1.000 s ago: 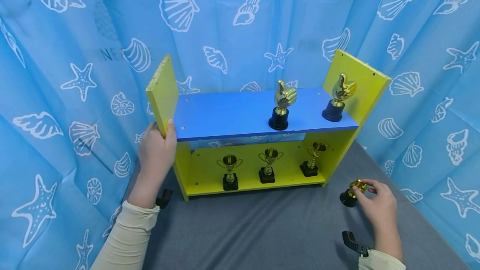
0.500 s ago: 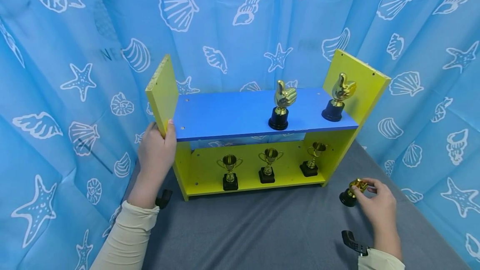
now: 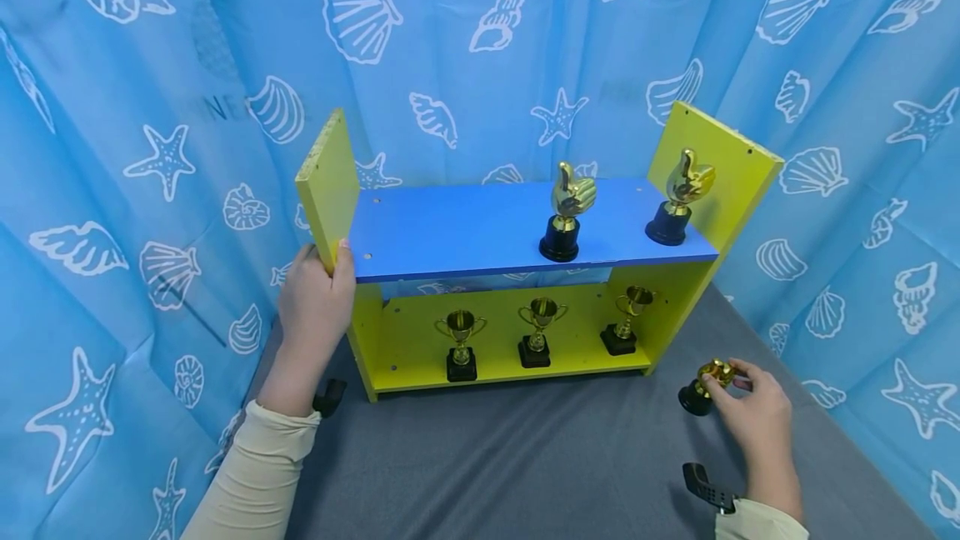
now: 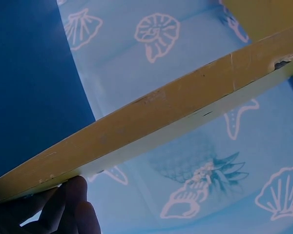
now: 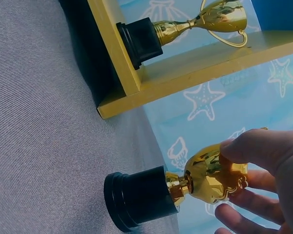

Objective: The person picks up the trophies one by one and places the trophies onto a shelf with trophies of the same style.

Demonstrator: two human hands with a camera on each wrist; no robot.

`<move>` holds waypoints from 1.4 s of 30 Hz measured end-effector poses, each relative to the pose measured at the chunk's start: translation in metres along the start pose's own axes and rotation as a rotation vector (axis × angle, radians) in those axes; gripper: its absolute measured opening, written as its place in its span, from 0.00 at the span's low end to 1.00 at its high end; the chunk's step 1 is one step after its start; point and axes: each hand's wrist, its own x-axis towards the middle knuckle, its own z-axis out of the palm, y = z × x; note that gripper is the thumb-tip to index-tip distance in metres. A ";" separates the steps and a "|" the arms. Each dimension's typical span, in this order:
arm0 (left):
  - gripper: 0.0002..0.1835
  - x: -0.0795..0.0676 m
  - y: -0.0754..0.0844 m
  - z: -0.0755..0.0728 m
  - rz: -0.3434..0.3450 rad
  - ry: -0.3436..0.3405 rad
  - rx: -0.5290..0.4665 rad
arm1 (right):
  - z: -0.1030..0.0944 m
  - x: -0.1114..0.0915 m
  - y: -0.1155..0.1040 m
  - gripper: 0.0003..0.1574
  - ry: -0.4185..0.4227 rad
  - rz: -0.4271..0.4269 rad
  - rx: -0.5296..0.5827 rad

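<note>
In the head view my left hand [image 3: 315, 298] grips the front edge of the left yellow side panel [image 3: 330, 182], thumb on the inner side. The left wrist view shows dark fingers [image 4: 75, 195] against that panel's edge. My right hand [image 3: 757, 419] pinches the gold top of a trophy [image 5: 141, 195] with a round black base, right of the shelf unit. Its top looks like a gold fist, partly hidden by the fingers. Whether its base touches the cloth I cannot tell. Two thumbs-up trophies, one mid-right [image 3: 562, 219] and one far right [image 3: 675, 198], stand on the blue shelf [image 3: 450, 223].
Three gold cup trophies, left [image 3: 461, 344], middle [image 3: 536, 332] and right [image 3: 622, 319], stand on the lower yellow shelf [image 3: 420, 315]. The unit's right side panel [image 3: 720, 165] rises beside the blue shelf. Grey cloth [image 3: 510, 465] lies in front; a blue shell-print curtain [image 3: 465, 40] hangs behind.
</note>
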 end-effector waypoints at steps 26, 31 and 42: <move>0.30 0.000 0.000 0.000 -0.003 -0.002 0.009 | 0.005 0.002 0.006 0.44 -0.023 0.024 0.022; 0.30 -0.001 0.000 0.000 -0.001 0.002 0.001 | 0.006 0.002 0.006 0.45 -0.022 0.022 0.021; 0.30 0.000 0.000 0.000 0.005 0.004 0.002 | 0.004 0.002 0.005 0.46 -0.037 0.044 0.026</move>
